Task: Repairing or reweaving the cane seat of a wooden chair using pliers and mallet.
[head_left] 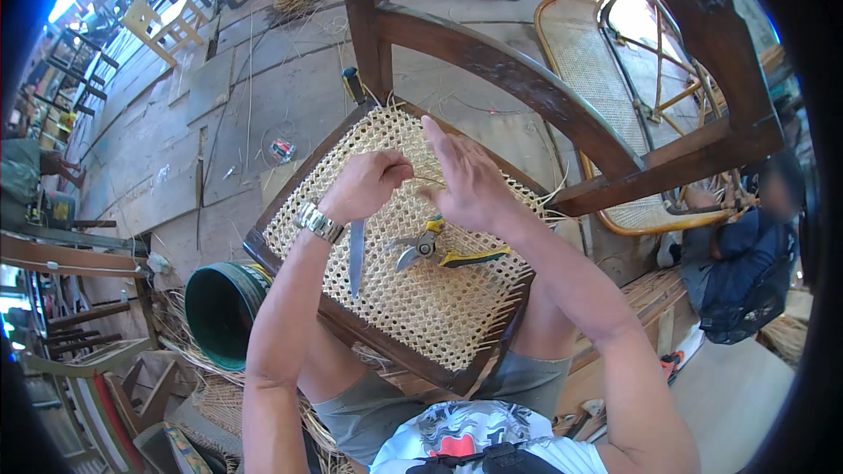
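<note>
A wooden chair with a woven cane seat (pixel 439 307) lies across my lap, its dark frame around the weave. Over the far half of the seat, my left hand (pixel 367 184) is closed in a pinch, with a thin cane strand (pixel 425 178) seeming to run from its fingertips toward the right hand. My right hand (pixel 470 180) is held on edge beside it, fingers stretched and thumb apart. On the cane below them rest pruning shears (pixel 425 247) with yellow and dark green handles, jaws apart. A knife blade (pixel 356 262) lies left of the shears, its upper end hidden under my left wrist.
The chair's curved back rail (pixel 509 61) arches at the upper right. A dark green bucket (pixel 219 316) stands by my left leg. Beyond it are loose cane strands. A rattan lounger (pixel 597 79) and a seated person (pixel 746 246) are on the right.
</note>
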Available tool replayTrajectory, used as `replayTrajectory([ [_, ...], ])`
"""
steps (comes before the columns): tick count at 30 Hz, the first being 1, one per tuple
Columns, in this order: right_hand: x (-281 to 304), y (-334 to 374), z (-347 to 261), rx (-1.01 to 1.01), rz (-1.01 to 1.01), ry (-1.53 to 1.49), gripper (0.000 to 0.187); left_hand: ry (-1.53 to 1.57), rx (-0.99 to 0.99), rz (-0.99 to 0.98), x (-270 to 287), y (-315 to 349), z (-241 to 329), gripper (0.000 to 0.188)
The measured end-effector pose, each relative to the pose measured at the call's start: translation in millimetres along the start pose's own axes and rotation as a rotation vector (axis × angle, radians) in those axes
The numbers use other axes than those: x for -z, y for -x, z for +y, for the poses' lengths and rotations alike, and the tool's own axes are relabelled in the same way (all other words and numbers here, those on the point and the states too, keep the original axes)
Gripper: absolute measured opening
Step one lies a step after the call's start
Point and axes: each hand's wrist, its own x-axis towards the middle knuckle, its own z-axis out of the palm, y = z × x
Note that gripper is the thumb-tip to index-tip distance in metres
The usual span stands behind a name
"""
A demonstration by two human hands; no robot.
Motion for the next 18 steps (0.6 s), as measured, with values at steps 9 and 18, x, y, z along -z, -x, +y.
replayTrajectory([
  [9, -64.4, -88.1, 80.3, -0.356, 0.319, -0.16, 0.024, -0.593, 0.138, 0.259, -0.5, -95.2, -44.3, 0.044],
  [18, -79.1, -105.9, 98.6, -0.187, 0.256, -0.318, 0.024, -0.732, 0.263, 0.265, -12.6, -100.1, -28.7, 0.017],
])
